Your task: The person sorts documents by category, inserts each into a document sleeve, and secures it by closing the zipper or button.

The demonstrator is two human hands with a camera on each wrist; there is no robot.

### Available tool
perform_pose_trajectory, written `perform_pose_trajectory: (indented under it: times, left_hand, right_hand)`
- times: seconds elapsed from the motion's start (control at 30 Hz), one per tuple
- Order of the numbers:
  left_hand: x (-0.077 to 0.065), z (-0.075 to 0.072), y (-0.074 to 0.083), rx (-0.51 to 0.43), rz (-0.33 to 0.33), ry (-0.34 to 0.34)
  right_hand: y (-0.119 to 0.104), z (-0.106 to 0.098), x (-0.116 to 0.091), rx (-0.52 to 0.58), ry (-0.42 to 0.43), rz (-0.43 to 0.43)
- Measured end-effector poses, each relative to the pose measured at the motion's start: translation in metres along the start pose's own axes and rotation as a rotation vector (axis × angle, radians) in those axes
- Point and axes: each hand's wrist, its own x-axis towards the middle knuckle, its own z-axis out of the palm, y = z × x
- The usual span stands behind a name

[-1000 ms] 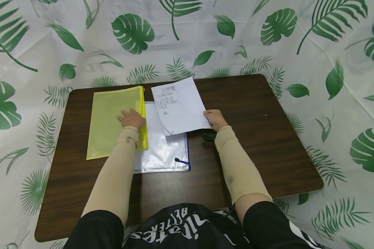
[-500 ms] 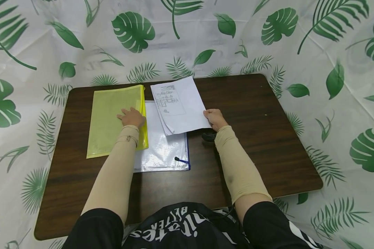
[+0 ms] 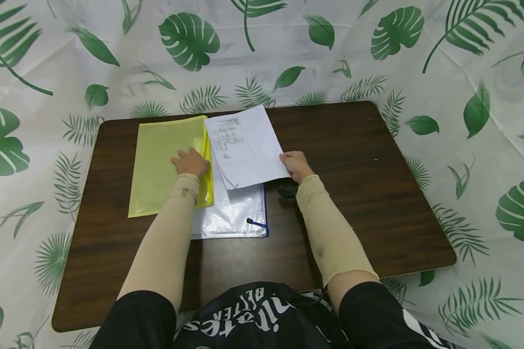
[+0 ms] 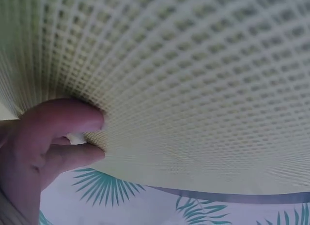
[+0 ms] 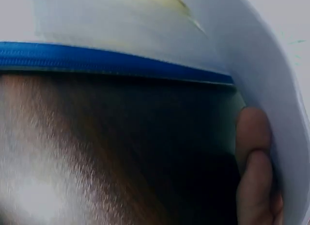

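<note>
Nearest lies the clear pouch (image 3: 229, 223). Overlapping its left side, the yellow pouch (image 3: 157, 165) bears the left hand (image 3: 193, 164), fingers spread. Over the clear pouch's far part are papers (image 3: 251, 150), pinched by the right hand (image 3: 298, 166) near their right corner; probably light and easily creased, they want gentle hold.

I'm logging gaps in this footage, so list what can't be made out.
Print on the papers: too small to read, head view.
White folder: partly covered by the yellow folder and papers, head view.
Dark object: partly hidden by the right sleeve, head view.
Left hand: cut off by left edge, left wrist view.
Right hand: cut off by bottom edge, right wrist view.
</note>
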Motion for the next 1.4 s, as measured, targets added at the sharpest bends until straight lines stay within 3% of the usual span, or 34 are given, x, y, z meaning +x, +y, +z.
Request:
perform_pose_trajectory:
  times: [0.73,0.97,1.4]
  left_hand:
    - [0.001,-0.005,0.000,-0.132,-0.016,-0.041]
    - [0.002,-0.004,-0.002,-0.160,-0.041,-0.050]
    - [-0.001,-0.007,-0.001,-0.146,-0.023,-0.093]
  right_hand:
    - [0.009,-0.016,0.000,0.025,-0.003,-0.031]
    - [0.006,-0.014,-0.001,0.002,-0.006,-0.027]
    - [0.002,-0.001,-0.004,-0.040,0.014,-0.062]
